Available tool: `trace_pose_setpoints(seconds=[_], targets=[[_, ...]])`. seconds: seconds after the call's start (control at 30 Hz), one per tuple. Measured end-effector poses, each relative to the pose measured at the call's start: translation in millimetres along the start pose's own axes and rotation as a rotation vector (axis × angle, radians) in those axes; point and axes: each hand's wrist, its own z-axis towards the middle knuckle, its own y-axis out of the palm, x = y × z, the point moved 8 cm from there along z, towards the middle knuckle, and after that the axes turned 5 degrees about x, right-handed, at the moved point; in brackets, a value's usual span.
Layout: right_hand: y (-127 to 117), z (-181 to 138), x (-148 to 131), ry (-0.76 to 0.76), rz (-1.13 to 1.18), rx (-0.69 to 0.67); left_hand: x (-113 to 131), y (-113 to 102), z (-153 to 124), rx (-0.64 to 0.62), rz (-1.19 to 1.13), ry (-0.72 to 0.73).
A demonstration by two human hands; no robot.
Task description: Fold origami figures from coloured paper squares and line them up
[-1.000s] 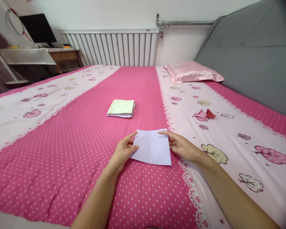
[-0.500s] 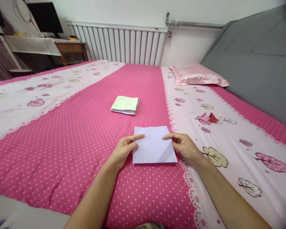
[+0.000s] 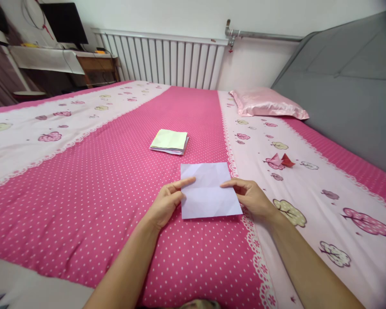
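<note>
A pale lavender sheet of paper (image 3: pixel 209 199), roughly square with faint crease lines, is held between my two hands above the pink dotted bedspread (image 3: pixel 186 257). My left hand (image 3: pixel 167 201) pinches its left edge, index finger on top and thumb at the side. On the opposite edge, my right hand (image 3: pixel 249 195) grips it with the index finger lying over the face; the thumb is partly hidden. Beyond the sheet lies a stack of coloured paper (image 3: pixel 170 140), pale yellow on top.
Two small folded paper pieces, one pink (image 3: pixel 275 161) and one red (image 3: pixel 287 160), sit on the bed to the right. Farther back are a pink pillow (image 3: pixel 270 103), a grey headboard (image 3: pixel 347 81) and a white radiator (image 3: pixel 167 60). A desk with a monitor (image 3: pixel 64 23) stands at far left.
The sheet's far edge has shifted away from me and its surface looks more opened out, with a crosswise crease now showing. Both hands keep their hold, nearly in place.
</note>
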Motion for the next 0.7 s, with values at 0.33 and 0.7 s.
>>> trace_pose_setpoints(seconds=[0.33,0.7], targets=[[-7.2,-0.6,-11.6,-0.093,-0.125,0.137,1.6,14.5,-7.1,-0.223,-0.021,0.029],[11.2,-8.9,-15.6,-0.166,-0.161,0.25,8.1,-8.4,5.4,0.098,0.081,0.301]])
